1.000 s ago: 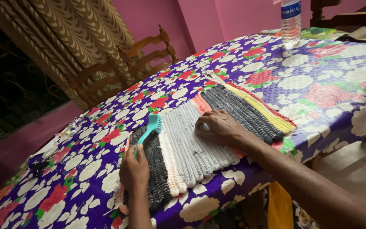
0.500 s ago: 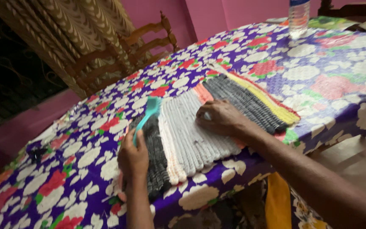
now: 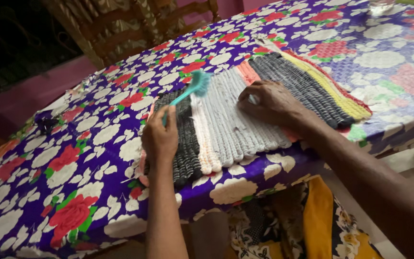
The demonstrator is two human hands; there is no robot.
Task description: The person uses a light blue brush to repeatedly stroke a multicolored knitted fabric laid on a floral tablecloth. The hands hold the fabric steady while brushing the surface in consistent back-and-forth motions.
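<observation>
Table [image 3: 97,158] with a glossy purple floral oilcloth fills most of the frame, running lower left to upper right. Wooden chair [image 3: 135,29] sits behind it at the upper left, a patterned curtain behind that.

Striped woven rag mat [image 3: 245,120] lies flat mid-frame at the table's near edge. Bands from left to right: black, peach-white, grey-white, pink, dark grey, yellow, red. Long axis runs left-right across the frame; the bands themselves run from the near edge toward the upper left.

Right hand [image 3: 271,103] lies palm down on the mat's grey-white and dark grey bands, right of centre, fingers spread and half-curled, pressing on the fabric, holding nothing.

Left hand [image 3: 160,139] is at centre-left over the black band, fist closed around the handle of a small teal plastic brush [image 3: 190,90].

Brush long axis is diagonal, handle at lower left, head pointing to the upper right. Head sits at the far edge of the mat, near the black/peach-white seam. Head is motion-blurred; cannot tell whether the bristles touch the mat.

Versus half a second ago: the view has tipped down and everything sits further right, and the water bottle has dropped out of the top edge. Both hands keep the same spots on the mat. Brush is still at the far edge, same heading.
</observation>
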